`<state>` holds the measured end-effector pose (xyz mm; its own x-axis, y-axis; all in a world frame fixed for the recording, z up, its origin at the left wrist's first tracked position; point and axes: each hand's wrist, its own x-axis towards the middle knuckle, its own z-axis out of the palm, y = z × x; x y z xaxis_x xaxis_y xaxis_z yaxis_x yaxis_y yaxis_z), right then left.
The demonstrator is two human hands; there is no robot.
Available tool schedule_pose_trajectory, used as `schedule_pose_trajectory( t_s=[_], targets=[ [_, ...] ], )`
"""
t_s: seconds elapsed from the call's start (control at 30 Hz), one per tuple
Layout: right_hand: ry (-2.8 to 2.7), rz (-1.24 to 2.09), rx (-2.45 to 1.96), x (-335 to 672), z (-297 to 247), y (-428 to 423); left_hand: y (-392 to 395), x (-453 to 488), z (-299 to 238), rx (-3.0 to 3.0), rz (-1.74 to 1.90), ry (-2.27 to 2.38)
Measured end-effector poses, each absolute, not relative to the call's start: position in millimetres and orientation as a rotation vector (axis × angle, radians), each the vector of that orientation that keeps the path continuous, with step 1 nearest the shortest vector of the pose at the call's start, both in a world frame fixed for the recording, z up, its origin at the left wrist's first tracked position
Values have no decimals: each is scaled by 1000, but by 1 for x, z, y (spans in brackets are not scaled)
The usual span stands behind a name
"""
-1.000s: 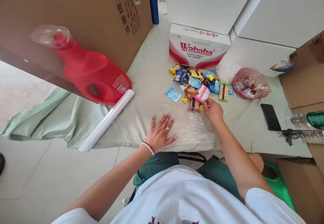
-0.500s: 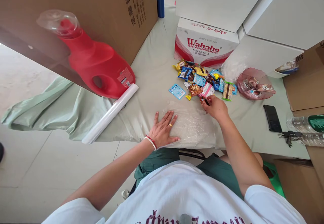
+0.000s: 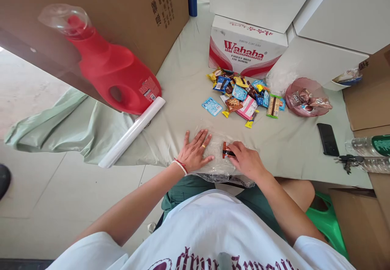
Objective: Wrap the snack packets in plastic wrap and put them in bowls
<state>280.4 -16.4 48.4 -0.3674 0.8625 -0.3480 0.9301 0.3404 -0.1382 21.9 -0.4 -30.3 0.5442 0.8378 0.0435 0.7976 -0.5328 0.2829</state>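
Observation:
My left hand (image 3: pixel 195 153) lies flat with fingers spread on a sheet of clear plastic wrap (image 3: pixel 217 168) at the near edge of the cloth-covered table (image 3: pixel 183 87). Just to its right, my right hand (image 3: pixel 246 160) has its fingers closed on a small brown snack packet (image 3: pixel 226 150) and holds it down on the wrap. A pile of several small wrapped snacks (image 3: pixel 242 94) lies farther back, and a single blue packet (image 3: pixel 211 106) sits to the left of the pile.
A roll of plastic wrap (image 3: pixel 132 132) lies beside a red detergent jug (image 3: pixel 112 75) at left. A Wahaha carton (image 3: pixel 245 52) stands behind the snacks. At right are a pink bowl of snacks (image 3: pixel 306 98), a black phone (image 3: pixel 327 139), keys (image 3: pixel 345 160) and a water bottle (image 3: pixel 368 146).
My right hand picked a brown packet from the edge of the snack pile and brought it back toward me onto the plastic wrap. My left hand stayed flat on the wrap.

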Motion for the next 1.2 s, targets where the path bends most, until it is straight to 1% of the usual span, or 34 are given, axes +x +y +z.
schedule_pose_trajectory(
  t_s=[0.1,0.23,0.3,0.33,0.37,0.4,0.47,0.5,0.53,0.6,0.73,0.93,1.0,1.1,1.17,1.2],
  targets=[
    [2178,-415,1880,316,46,-17,0,24,-30,2525,252,1394],
    [1902,-213,2376,369,55,-7,0,25,-30,2508,238,1429],
    [1944,-146,2604,382,61,-3,0,25,-29,2512,225,1438],
    [2030,-179,2679,381,64,-2,0,25,-29,2515,218,1440],
    [2149,-290,2702,377,66,-2,0,25,-29,2518,210,1442],
    [2280,-478,2654,369,68,-2,0,25,-30,2521,204,1444],
    [2479,-945,2342,345,67,-4,0,25,-30,2526,199,1444],
    [2518,-1118,2142,332,65,-5,0,25,-30,2528,199,1445],
    [2526,-1210,1971,319,62,-6,0,25,-30,2528,202,1448],
    [2489,-1179,1795,298,55,-9,0,24,-30,2527,212,1453],
    [2465,-938,1695,277,47,-14,0,24,-28,2514,237,1459],
    [2513,-708,1583,260,44,-19,0,25,-26,2476,255,1516],
    [2480,-703,1582,256,39,-18,0,26,-27,2472,252,1524],
    [2486,-815,1601,258,38,-6,0,26,-27,2466,238,1533],
    [2495,-833,1733,263,46,12,0,26,-27,2458,231,1543],
    [2483,-784,1852,265,51,25,1,26,-26,2455,229,1549]
  ],
)
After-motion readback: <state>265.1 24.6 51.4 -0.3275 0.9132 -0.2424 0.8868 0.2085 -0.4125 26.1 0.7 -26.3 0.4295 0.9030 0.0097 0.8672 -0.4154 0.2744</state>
